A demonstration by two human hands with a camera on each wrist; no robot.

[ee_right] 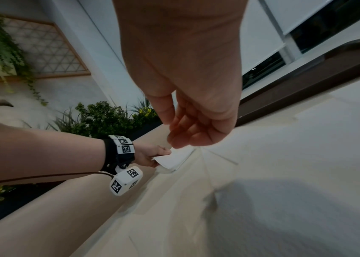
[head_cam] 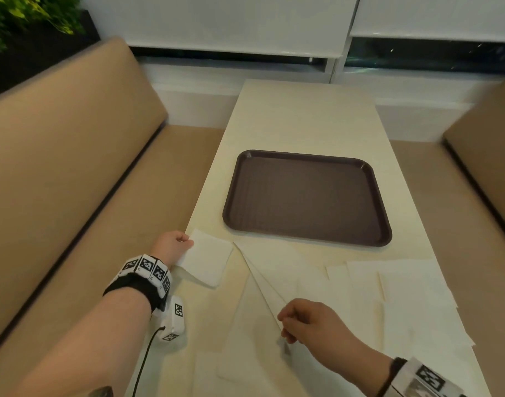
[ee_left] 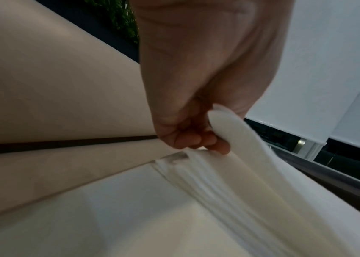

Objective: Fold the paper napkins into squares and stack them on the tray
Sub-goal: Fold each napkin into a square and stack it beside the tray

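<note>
Soft, even indoor light fills the head view, bright on the pale cream tabletop (head_cam: 300, 116) and the white roller blinds (head_cam: 234, 21), with no hard glare. The wide lens bends straight edges near the borders. Both wrist views are dimmer and cooler. In the right wrist view, a broad grey shadow (ee_right: 284, 200) lies on the tabletop and the right hand (ee_right: 188, 97) is soft. In the left wrist view, the left hand (ee_left: 196, 87) and white folded paper napkin (ee_left: 236, 139) are smeared by blur.

The right hand (head_cam: 305, 320) hides its fingertips, so whether they pinch a napkin is unclear.
</note>
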